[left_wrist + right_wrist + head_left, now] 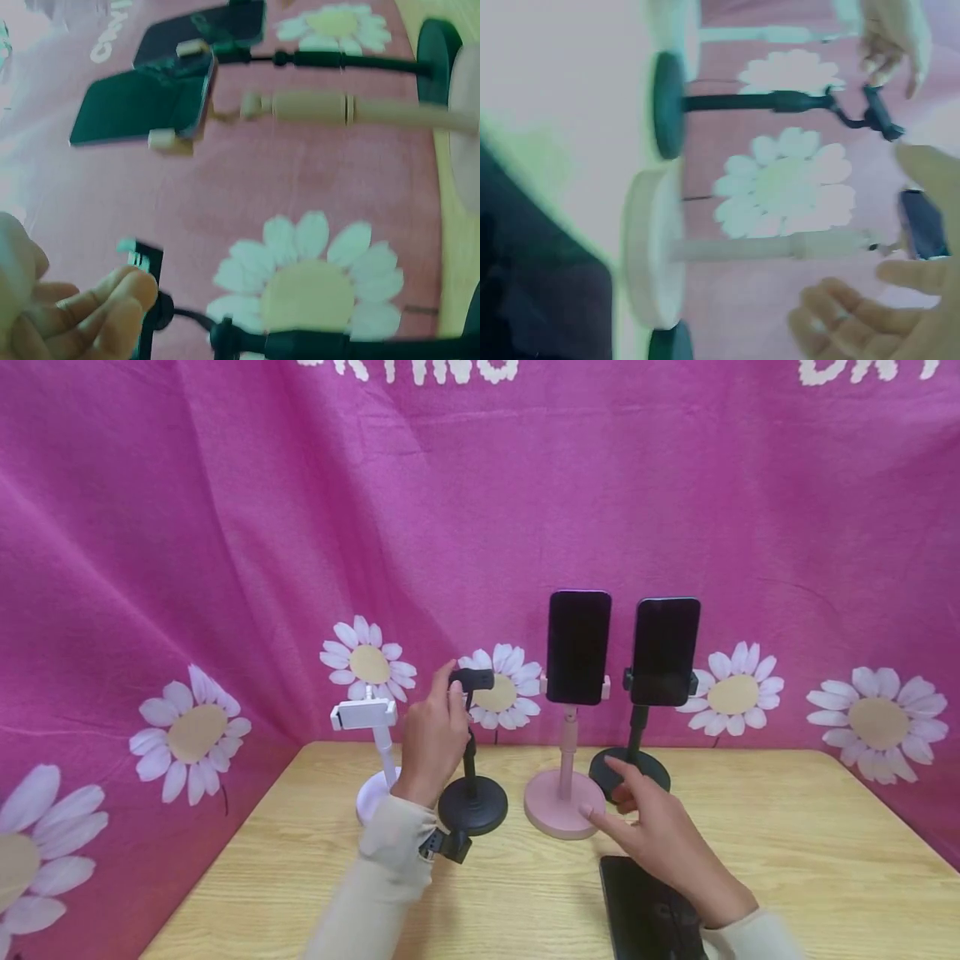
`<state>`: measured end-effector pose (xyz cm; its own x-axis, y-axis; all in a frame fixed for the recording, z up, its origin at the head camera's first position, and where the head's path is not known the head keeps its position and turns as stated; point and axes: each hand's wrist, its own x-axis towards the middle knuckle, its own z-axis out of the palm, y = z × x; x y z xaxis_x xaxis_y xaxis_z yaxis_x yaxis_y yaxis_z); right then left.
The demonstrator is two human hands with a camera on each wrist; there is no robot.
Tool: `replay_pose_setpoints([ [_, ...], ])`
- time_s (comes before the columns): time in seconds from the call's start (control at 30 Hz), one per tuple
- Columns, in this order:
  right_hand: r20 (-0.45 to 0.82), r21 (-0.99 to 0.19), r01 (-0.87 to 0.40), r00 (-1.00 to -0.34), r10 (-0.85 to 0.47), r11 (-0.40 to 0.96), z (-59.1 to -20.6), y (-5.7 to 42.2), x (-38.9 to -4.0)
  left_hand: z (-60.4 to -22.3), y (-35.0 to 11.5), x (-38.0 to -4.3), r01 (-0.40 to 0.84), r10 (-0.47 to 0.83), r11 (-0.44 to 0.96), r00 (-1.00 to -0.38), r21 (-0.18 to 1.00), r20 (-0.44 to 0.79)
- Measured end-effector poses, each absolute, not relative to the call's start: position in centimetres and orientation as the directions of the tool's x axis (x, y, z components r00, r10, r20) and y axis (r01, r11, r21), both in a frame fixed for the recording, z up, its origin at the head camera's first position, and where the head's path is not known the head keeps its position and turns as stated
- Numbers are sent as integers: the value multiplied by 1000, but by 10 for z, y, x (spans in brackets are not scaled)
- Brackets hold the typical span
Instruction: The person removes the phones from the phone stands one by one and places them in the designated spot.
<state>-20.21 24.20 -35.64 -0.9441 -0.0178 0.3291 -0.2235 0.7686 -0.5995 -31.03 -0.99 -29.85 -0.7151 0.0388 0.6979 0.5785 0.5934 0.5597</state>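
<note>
My left hand (437,735) is at the left end of the black phone stand's clamp (476,679). Its thumb and fingers (124,300) look apart, and the fingers partly cover the clamp in the left wrist view. That stand's round base (472,806) rests on the table. My right hand (660,827) hovers with spread, relaxed fingers in front of the pink phone stand (567,768), holding nothing. The pink stand carries an upright dark phone (579,647). A second black stand (637,731) behind it to the right bears another phone (666,652).
A white phone stand (363,716) with a clamp stands left of my left hand. Below my right hand a black flat device (637,902) lies on the wooden table (810,852). A pink cloth (480,510) with daisies hangs behind.
</note>
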Motion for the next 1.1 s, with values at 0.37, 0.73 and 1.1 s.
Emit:
replay_pose_setpoints([
  [0.37,408,-836,-340,-910,72,431,-319,233,-222,-311,30,-298,522,266,-65,-812,850,519],
  [0.73,346,-932,-342,-938,12,121,-309,219,-231,-315,56,-296,173,391,-380,-860,908,328],
  [1.1,316,-944,-314,-949,3,103,-309,219,-230,-316,59,-297,150,435,-405,-836,902,334],
])
